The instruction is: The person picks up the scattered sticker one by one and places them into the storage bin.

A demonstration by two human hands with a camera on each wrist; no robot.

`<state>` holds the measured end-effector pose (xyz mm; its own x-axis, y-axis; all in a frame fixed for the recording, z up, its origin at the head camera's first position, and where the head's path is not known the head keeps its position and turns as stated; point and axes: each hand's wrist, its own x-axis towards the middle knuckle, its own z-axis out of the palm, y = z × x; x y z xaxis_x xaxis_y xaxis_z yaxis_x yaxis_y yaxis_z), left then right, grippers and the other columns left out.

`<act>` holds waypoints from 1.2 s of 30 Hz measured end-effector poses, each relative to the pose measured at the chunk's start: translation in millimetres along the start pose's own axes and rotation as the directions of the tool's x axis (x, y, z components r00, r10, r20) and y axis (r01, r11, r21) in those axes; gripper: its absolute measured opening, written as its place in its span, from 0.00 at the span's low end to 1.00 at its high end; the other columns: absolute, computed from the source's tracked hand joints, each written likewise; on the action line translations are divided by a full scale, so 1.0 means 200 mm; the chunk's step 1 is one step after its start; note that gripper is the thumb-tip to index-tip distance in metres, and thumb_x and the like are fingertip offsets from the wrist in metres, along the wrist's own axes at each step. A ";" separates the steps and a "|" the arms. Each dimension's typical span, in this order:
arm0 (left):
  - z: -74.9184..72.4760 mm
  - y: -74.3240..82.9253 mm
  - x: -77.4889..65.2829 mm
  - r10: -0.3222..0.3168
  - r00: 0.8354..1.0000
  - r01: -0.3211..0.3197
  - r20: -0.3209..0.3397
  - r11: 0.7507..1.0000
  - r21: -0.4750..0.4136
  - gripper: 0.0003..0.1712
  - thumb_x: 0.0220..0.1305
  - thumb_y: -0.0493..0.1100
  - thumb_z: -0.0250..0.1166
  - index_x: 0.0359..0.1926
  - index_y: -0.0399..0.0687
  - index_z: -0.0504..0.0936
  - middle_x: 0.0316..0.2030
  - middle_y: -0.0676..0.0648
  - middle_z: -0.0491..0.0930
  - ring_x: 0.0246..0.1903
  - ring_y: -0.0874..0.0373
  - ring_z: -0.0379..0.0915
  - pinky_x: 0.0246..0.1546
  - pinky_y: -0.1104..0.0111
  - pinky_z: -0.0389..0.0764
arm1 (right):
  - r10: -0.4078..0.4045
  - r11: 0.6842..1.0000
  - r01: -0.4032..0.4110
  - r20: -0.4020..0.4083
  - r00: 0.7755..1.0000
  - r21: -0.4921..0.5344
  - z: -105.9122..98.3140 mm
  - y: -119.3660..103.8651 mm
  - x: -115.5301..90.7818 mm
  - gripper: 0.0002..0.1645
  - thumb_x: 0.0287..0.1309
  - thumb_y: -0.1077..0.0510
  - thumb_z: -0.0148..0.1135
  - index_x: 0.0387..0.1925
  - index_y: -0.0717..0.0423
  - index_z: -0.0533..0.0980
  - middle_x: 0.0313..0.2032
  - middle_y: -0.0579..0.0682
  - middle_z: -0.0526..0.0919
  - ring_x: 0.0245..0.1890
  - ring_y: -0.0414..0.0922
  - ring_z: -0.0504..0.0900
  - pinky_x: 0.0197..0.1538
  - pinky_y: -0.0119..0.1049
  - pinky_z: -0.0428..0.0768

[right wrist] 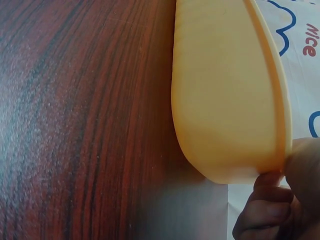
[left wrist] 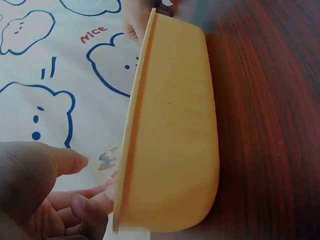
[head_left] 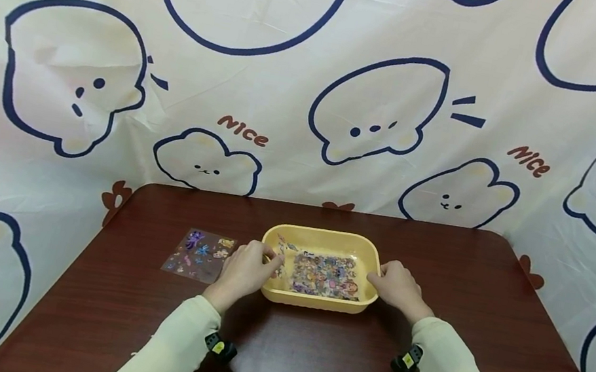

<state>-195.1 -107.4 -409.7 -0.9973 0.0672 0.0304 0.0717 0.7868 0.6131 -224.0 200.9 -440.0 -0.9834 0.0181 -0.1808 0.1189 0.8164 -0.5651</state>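
A yellow plastic tray point(head_left: 313, 302) sits on the table, holding a flat patch of small colourful printed pieces point(head_left: 324, 275) that look like stickers. My right hand point(head_left: 399, 289) pinches the tray's right rim, thumb above and fingers below, as the right wrist view shows. At the left rim is my left hand point(head_left: 247, 268), its thumb apart from its fingers. In the left wrist view its fingertips reach the rim beside a clear printed film point(left wrist: 107, 160). Whether they touch that film I cannot tell. Left of this hand, a clear sticker sheet point(head_left: 200, 256) lies flat on the table.
The dark brown wooden table point(head_left: 303, 360) ends at its back edge against a white cloth point(head_left: 289, 98) with blue cartoon outlines. A small black device point(head_left: 220, 348) is worn on the left wrist, and a similar device point(head_left: 406, 361) on the right.
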 end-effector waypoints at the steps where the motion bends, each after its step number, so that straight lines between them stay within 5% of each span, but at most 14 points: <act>1: 0.00 0.00 0.00 -0.001 1.000 0.001 -0.001 1.000 0.006 0.17 0.71 0.56 0.61 0.38 0.50 0.89 0.21 0.55 0.84 0.18 0.60 0.72 0.20 0.67 0.67 | 0.004 1.000 -0.004 -0.002 1.000 -0.001 0.00 0.00 0.00 0.16 0.62 0.51 0.56 0.32 0.59 0.82 0.22 0.47 0.82 0.23 0.42 0.78 0.28 0.36 0.68; 15: -0.02 -0.02 -0.01 0.073 0.990 -0.051 -0.123 0.984 0.173 0.15 0.69 0.54 0.64 0.35 0.50 0.88 0.19 0.53 0.79 0.18 0.60 0.70 0.20 0.66 0.65 | -0.016 1.000 0.016 -0.021 1.000 -0.009 0.01 0.00 0.00 0.18 0.62 0.51 0.56 0.21 0.56 0.79 0.17 0.45 0.80 0.20 0.41 0.76 0.27 0.36 0.67; 36: -0.10 -0.06 -0.02 -0.007 0.992 0.019 -0.125 0.995 0.099 0.15 0.70 0.54 0.63 0.43 0.49 0.87 0.27 0.52 0.84 0.24 0.58 0.73 0.23 0.67 0.69 | -0.014 1.000 0.014 -0.024 1.000 -0.017 0.01 0.00 -0.01 0.17 0.61 0.51 0.56 0.24 0.57 0.80 0.18 0.45 0.80 0.20 0.41 0.76 0.27 0.36 0.67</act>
<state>-192.2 -129.2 -401.2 -0.9921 -0.0154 0.1247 0.0538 0.8448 0.5324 -222.7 199.5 -440.2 -0.9880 0.0202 -0.1533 0.1029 0.8261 -0.5540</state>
